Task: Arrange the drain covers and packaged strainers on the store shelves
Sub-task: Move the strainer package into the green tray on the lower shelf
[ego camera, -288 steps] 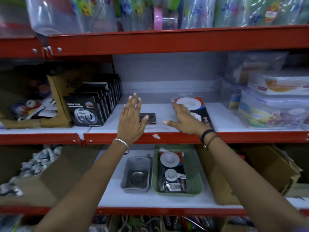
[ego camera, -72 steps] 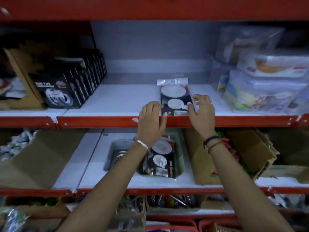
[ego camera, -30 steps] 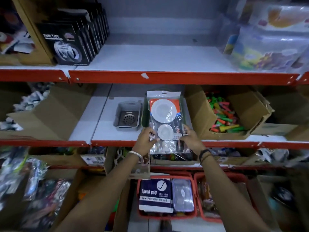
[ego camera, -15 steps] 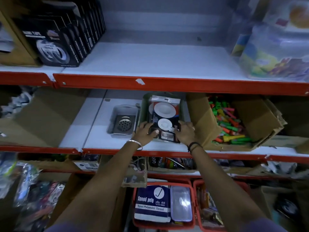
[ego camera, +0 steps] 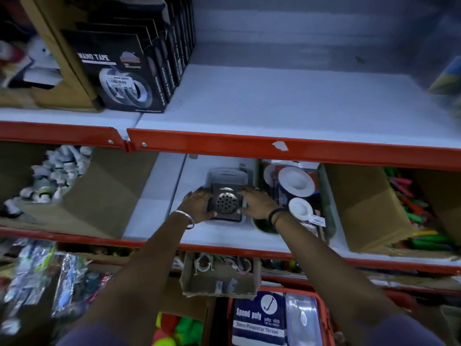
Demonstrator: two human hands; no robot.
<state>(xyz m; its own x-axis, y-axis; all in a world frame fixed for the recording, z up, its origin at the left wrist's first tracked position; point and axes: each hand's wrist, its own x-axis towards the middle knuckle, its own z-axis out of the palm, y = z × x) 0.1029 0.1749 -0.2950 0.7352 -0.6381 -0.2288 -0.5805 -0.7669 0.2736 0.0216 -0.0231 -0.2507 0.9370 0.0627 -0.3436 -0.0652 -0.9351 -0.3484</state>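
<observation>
Moved: both hands have left the packaged strainers [ego camera: 296, 193] in the green tray [ego camera: 326, 208], now on the drain cover [ego camera: 225, 203] just left of it
Left hand [ego camera: 198, 204]: curled on cover's left edge
Right hand [ego camera: 255, 202]: fingers spread along right edge
Cover spot: frame centre, over the grey tray [ego camera: 224, 173], middle shelf [ego camera: 224, 236]
Key relation: cover sits squarely between the hands, equally near

You faced red-edged shelving [ego camera: 249, 146] with white boards, a pale back wall [ego camera: 311, 33] behind, cardboard boxes [ego camera: 361, 208] alongside, under dim light.
</observation>
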